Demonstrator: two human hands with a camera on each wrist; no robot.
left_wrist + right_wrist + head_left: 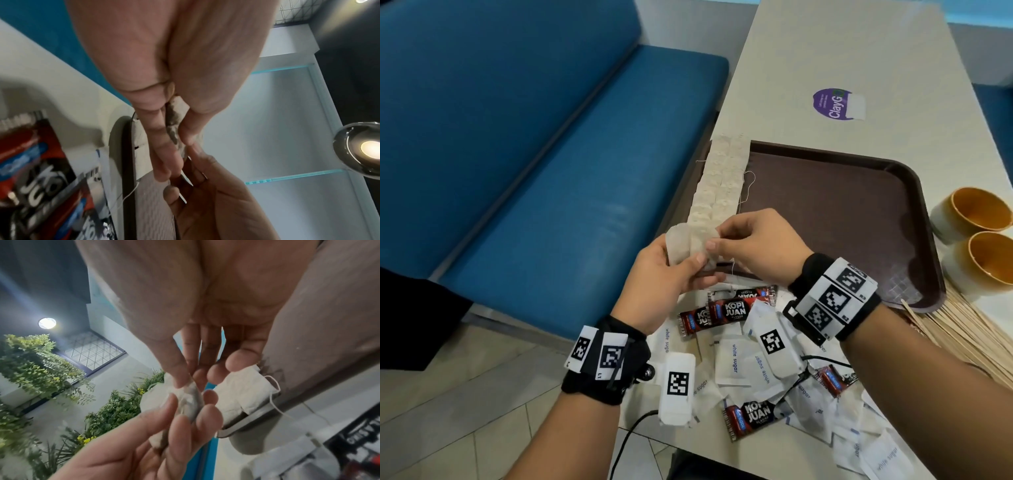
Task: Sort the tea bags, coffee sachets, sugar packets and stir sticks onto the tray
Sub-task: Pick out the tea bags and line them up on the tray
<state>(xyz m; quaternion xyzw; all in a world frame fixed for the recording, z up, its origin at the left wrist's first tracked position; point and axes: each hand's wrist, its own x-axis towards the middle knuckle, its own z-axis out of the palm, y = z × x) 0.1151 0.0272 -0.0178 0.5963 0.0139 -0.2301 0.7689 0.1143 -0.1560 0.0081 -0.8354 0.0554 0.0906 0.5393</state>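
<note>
Nearest, sugar packets (732, 363) and coffee sachets (751, 416) are lying unsorted on the table (808, 61). Above them, the left hand (661, 274) is gripping a small bundle of tea bags (688, 246) while the right hand (753, 245) is pinching one loose. Tea-bag sorting appears to be under way; next, the freed bag is needing placement at the row's (717, 181) near end on the tray (842, 205). Bundle count is being obscured by fingers.

Brown tray (842, 192), red-and-black coffee sachets (729, 311), white sugar packets (732, 359).
</note>
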